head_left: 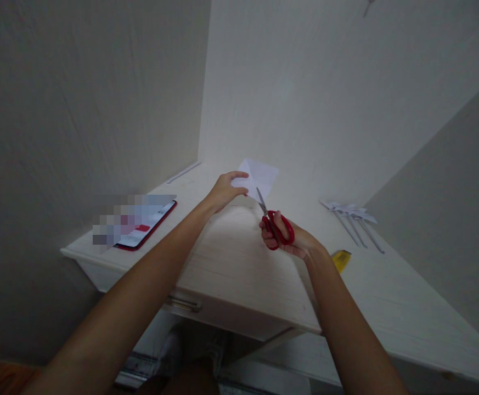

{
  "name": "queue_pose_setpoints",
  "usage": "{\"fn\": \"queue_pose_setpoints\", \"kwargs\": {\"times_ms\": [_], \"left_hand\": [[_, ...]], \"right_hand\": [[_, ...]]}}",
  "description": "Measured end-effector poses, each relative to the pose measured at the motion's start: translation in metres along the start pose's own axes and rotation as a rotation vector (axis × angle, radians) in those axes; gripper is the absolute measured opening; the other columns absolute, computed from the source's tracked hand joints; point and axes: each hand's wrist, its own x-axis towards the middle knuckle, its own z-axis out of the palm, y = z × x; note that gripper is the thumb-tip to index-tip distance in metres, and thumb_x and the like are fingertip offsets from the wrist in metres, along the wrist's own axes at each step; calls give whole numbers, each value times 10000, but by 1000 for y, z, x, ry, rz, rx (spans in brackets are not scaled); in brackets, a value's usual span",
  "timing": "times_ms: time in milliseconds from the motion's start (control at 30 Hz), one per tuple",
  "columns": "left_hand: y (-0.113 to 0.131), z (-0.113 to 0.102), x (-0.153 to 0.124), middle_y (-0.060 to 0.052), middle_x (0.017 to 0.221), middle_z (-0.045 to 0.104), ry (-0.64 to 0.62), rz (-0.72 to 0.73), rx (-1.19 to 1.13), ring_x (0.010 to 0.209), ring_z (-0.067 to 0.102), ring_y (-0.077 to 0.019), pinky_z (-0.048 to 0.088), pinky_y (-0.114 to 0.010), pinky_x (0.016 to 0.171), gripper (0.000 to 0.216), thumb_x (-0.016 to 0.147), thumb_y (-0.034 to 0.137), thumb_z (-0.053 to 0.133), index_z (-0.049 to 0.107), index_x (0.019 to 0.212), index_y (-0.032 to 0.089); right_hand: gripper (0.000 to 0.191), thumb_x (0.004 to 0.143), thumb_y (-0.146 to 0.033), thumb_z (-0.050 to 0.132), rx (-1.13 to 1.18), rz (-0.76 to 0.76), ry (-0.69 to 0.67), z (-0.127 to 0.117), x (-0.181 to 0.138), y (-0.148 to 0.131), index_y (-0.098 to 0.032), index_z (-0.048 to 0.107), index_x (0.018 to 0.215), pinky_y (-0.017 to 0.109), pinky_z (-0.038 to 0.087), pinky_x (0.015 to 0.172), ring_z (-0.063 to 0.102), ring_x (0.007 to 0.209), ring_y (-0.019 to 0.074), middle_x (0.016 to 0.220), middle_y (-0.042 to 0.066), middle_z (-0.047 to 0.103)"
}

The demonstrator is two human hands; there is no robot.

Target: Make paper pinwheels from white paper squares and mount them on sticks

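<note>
A square sheet of white paper (264, 174), with a crease across it, is held up over the table by my left hand (226, 189). The thumb and fingers of that hand pinch the paper's left corner. My right hand (275, 233) is closed around the red handles of a pair of scissors (263, 204). The blades point up and away from me, at the paper's lower edge. Whether they touch the paper I cannot tell.
On the left lies a tablet or phone in a red case (157, 225), partly blurred. Several paper pinwheels on sticks (352, 216) lie at the right, near a yellow object (341, 260). A thin white paper stick (184, 172) rests by the left wall. The white table (239, 258) has a drawer handle (184, 304).
</note>
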Motion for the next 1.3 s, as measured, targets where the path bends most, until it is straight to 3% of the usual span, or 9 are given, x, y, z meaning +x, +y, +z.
{"fn": "queue_pose_setpoints", "kwargs": {"times_ms": [233,433,1067,1300], "left_hand": [[1,0,-1,-106,1044,583,-4,-6,-1,855,568,-159,454,-306,782,440,590,53,621,579,1026,91],[3,0,-1,-112,1051,580,2,-14,19,855,563,-158,450,-302,779,446,589,44,618,577,1031,82],[-1,-1,0,-112,1042,582,5,-22,32,865,556,-157,443,-306,792,448,581,35,620,576,1025,77],[-5,-4,-1,-101,1000,594,-17,-23,71,786,562,-136,444,-295,767,469,592,71,628,565,1057,83]], "right_hand": [[450,691,-573,568,-8,3,34,3,1,0,-131,491,722,177,204,388,308,430,35,544,-36,397],[349,711,-466,609,-7,-43,64,1,3,2,-142,482,680,164,196,371,331,443,44,538,-32,406],[388,750,-537,514,-158,-54,115,2,5,3,-165,469,647,182,247,303,348,329,58,418,-41,433],[424,684,-571,562,-232,-31,182,3,6,2,-159,480,628,187,275,283,373,286,65,376,-38,462]]}}
